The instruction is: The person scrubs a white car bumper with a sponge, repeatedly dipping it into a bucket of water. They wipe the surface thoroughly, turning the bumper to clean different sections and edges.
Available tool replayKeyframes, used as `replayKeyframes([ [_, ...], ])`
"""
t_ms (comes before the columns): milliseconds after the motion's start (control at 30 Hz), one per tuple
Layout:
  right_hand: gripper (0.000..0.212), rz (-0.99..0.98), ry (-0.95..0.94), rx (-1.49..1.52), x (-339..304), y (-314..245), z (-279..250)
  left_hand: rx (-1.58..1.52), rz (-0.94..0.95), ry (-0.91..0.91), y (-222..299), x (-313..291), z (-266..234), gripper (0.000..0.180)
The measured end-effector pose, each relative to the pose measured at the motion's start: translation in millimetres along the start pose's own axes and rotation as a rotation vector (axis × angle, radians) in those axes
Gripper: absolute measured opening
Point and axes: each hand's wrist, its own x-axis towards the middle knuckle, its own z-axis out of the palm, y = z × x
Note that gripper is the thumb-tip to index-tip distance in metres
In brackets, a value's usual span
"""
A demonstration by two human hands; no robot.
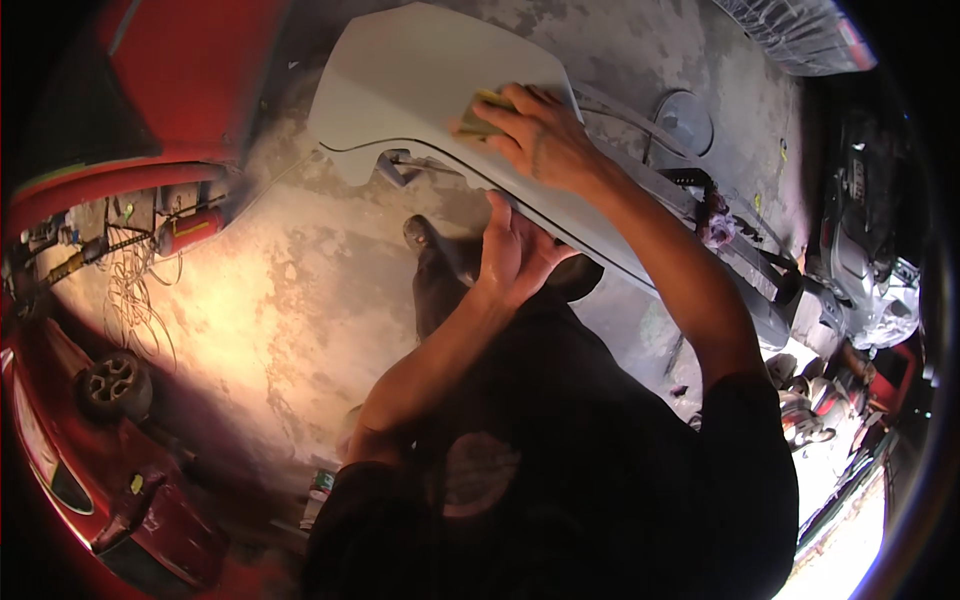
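Observation:
A large light-grey car body panel (pixel 430 70) lies in front of me, its dark-lined near edge running down to the right. On its upper face, my right hand (pixel 540 135) is closed round a small yellow-olive sanding block (pixel 487 113), pressed to the surface. My left hand (pixel 515 255) holds the panel's near edge from below, thumb pointing up at the edge. Its fingers reach along and under the edge, so their tips are partly hidden.
At left stand a red car body (pixel 190 80) and a dark red car part (pixel 140 500), with a loose cable (pixel 135 290) on the concrete floor. A round lid-like disc (pixel 685 122) lies beyond the panel. A plastic-wrapped part (pixel 800 35) is at far right.

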Motion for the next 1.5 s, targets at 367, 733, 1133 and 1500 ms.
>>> replayKeyframes([
  [367, 0.046, -0.083, -0.149, 0.078, -42, -13, -39, 0.007, -0.053, 0.047, 11, -7, 11, 0.084],
  [733, 0.047, -0.144, -0.132, 0.077, -21, -13, -20, 0.005, -0.033, 0.020, 12, -6, 6, 0.083],
  [1133, 0.046, -0.122, -0.131, 0.060, 29, -15, 7, -0.088, -0.029, -0.030, 9, -4, -1, 0.075],
  [1500, 0.047, -0.206, -0.093, -0.152, 75, -26, 35, -0.133, -0.041, -0.037, 8, -8, -2, 0.076],
])
